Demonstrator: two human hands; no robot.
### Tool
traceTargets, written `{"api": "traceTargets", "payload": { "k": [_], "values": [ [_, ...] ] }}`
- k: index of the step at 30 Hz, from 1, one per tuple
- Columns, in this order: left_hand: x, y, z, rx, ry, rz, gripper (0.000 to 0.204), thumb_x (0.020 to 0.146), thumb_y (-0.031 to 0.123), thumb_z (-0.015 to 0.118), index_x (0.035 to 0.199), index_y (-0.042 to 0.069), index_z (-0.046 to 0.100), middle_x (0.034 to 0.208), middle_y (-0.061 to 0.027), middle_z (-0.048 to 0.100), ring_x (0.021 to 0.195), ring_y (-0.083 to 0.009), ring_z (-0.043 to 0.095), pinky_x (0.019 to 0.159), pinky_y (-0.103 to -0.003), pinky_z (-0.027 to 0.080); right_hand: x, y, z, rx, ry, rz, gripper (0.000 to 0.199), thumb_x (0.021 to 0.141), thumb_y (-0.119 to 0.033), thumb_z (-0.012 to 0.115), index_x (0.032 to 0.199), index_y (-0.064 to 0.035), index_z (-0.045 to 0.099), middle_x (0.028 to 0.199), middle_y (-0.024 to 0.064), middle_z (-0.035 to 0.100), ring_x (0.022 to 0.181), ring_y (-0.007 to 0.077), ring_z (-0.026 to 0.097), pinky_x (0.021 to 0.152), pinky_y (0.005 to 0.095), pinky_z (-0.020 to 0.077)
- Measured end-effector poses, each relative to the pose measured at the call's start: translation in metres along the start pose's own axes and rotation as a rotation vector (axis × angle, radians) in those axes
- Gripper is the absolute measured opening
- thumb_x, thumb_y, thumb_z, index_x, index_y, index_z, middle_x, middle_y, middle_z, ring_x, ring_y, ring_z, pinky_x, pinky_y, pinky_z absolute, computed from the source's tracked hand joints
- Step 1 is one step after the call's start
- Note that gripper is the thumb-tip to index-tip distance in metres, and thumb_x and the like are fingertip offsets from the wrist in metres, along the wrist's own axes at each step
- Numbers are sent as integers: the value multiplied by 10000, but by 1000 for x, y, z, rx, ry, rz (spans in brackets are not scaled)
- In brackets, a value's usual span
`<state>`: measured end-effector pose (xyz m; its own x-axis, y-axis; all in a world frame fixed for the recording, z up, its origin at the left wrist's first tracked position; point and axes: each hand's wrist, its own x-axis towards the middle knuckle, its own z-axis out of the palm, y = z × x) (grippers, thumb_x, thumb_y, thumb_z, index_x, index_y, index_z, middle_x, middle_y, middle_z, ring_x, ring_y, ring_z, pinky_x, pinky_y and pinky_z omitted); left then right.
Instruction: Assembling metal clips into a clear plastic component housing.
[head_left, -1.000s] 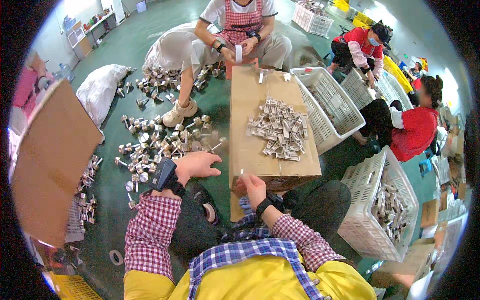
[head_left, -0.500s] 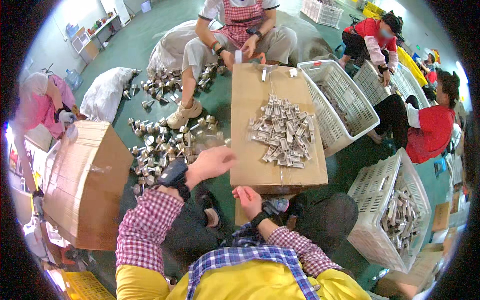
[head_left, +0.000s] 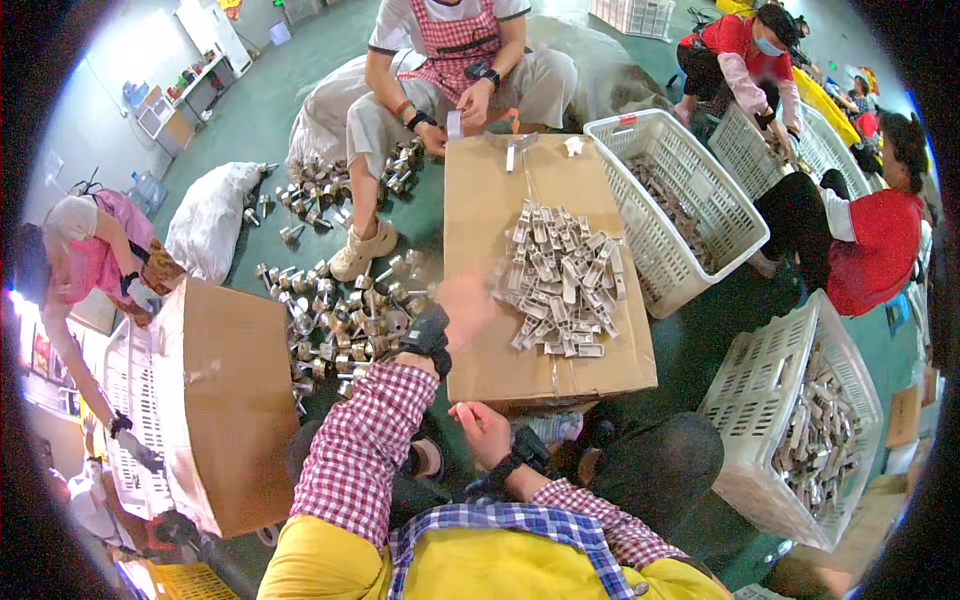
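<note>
In front of me stands a cardboard box (head_left: 490, 370) with a heap of small pale-grey channel-shaped pieces (head_left: 565, 285) on its top. My left hand (head_left: 468, 305) reaches over the box's left side, close to the heap's left edge. Motion smears its fingers, so I cannot make out their pose or anything in them. My right hand (head_left: 484, 434) is held at the box's near edge with its fingers curled closed. What it may hold is hidden. Left of the box, a pile of round-headed metal pieces with stems (head_left: 370, 325) lies on the floor.
Across the box sits a person in a checked apron (head_left: 468, 45). White plastic crates (head_left: 715, 225) with metal parts stand at the right, and another crate (head_left: 745, 375) is nearer me. A large cardboard carton (head_left: 235, 420) stands at left, and a white sack (head_left: 212, 225) lies behind it.
My left hand has moved forward and right, from beside the box to over its top near the heap. My right hand stays curled at the near edge. The view has shifted slightly.
</note>
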<state>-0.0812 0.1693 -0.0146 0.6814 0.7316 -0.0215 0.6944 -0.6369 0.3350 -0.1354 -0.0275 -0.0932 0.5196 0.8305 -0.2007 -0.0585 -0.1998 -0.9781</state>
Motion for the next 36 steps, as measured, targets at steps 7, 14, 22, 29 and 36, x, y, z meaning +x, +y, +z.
{"api": "traceTargets", "payload": {
  "k": [7, 14, 22, 29, 36],
  "values": [
    [0, -36, 1, -354, 152, 111, 250, 701, 50, 682, 935, 23, 596, 900, -109, 627, 747, -199, 618, 675, -307, 493, 0, 5, 7, 80, 13, -32, 225, 926, -241, 554, 899, -56, 679, 814, 67, 682, 747, 126, 628, 697, 264, 492],
    [-33, -57, -11, -966, -241, -71, 283, 777, 45, 654, 1046, 3, 578, 883, -37, 613, 733, -113, 589, 644, -243, 494, -1, 11, 9, 163, -15, 19, 239, 947, -197, 536, 916, 3, 662, 845, 22, 661, 799, 84, 592, 754, 235, 474],
    [-92, -74, -70, -1188, -427, -265, 171, 866, 124, 626, 1000, 28, 580, 781, -19, 606, 684, -92, 598, 631, -232, 513, 1, 11, 7, 228, -53, 82, 236, 950, -196, 538, 926, 10, 651, 862, 15, 657, 813, 84, 578, 777, 225, 459],
    [-107, -104, -47, -1257, -313, -378, 133, 855, 144, 663, 938, 62, 598, 795, -7, 625, 690, -95, 596, 632, -226, 479, -2, 12, 14, 198, -17, 46, 259, 937, -239, 556, 917, -8, 670, 846, 43, 687, 807, 101, 625, 757, 254, 494],
    [-111, -124, -23, -1292, -267, -348, 164, 836, 120, 675, 940, 4, 621, 851, -39, 649, 767, -122, 588, 721, -252, 467, -4, 9, 13, 167, -21, 61, 243, 945, -212, 543, 960, -2, 664, 898, 61, 691, 831, 113, 631, 770, 266, 498]
  ]
}}
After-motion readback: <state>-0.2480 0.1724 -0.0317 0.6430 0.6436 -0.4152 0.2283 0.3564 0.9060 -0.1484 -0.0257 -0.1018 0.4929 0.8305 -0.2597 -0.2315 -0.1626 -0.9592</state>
